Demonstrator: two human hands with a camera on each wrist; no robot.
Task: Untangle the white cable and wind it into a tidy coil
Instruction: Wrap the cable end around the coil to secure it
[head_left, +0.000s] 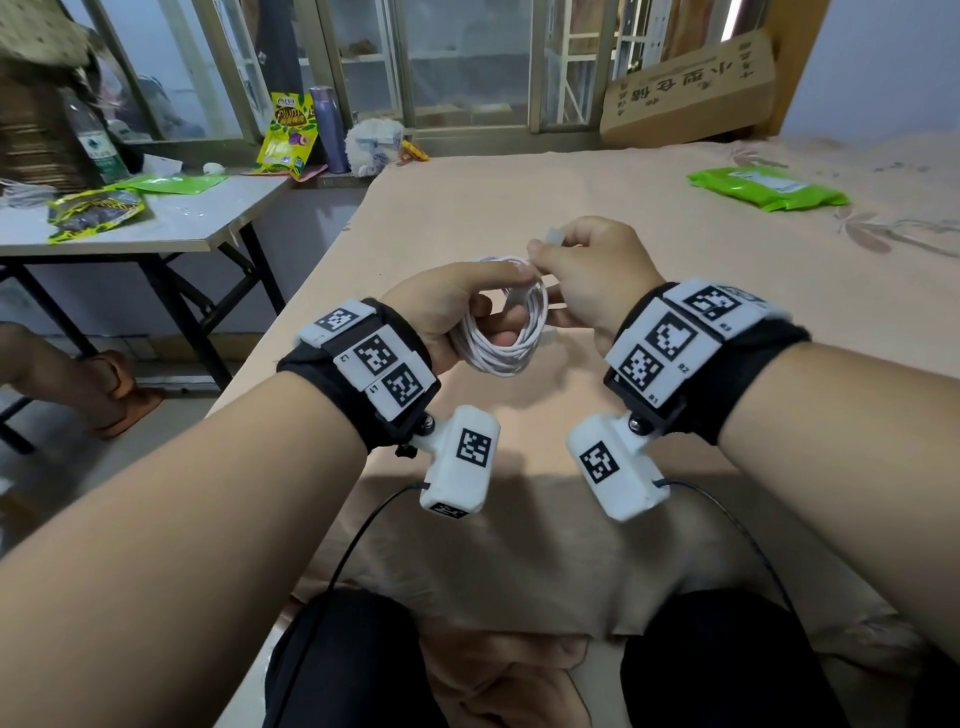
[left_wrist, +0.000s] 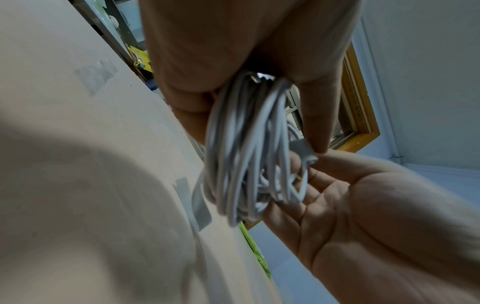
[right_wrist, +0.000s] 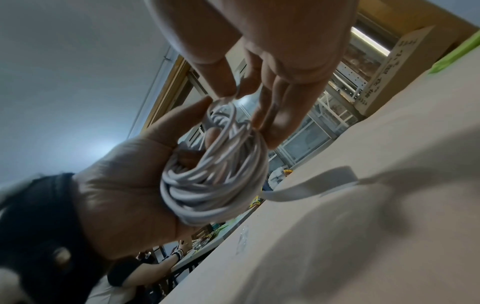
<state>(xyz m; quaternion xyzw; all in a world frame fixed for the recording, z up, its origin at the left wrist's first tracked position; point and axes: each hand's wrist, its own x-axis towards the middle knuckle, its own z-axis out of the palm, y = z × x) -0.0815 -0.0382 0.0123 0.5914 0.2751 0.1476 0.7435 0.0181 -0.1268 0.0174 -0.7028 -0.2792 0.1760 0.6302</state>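
I hold the white cable (head_left: 501, 332) in the air above the bed (head_left: 597, 208), in front of my knees. It is already wound in many round loops, and my left hand (head_left: 447, 312) holds this bundle: my fingers (head_left: 506, 336) go through the middle of the loops and curl, and my thumb (head_left: 483, 273) lies over the top of them. My right hand (head_left: 587, 280) is just beside the bundle, touching its top edge. There my thumb and first finger pinch the white plug (head_left: 555, 236) at the end of the cable, and the other fingers are bent under it. Far from the cable, at the right side of the bed, lies a green packet (head_left: 769, 188).
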